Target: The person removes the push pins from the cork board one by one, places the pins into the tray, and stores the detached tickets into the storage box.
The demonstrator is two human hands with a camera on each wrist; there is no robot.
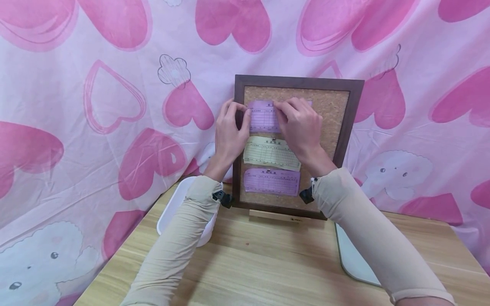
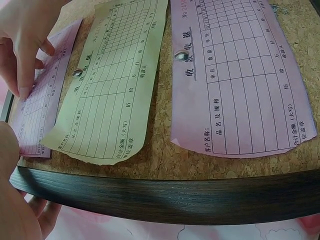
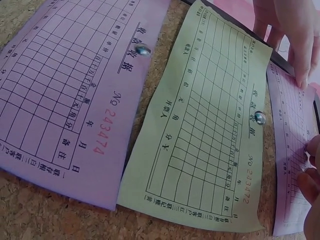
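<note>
The head camera is looking forward and down at the cork board (image 1: 333, 106) from arm's reach; both wrist cameras are looking closely along its pinned yellow slip (image 2: 112, 85), shared by all views.

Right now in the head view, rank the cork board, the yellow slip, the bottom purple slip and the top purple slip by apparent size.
1. Cork board, clearly largest.
2. Yellow slip and bottom purple slip: these look about alike, so I won't rank them.
3. Top purple slip: shows smallest, but the left hand and right hand cover part of it, so unsure.
</note>
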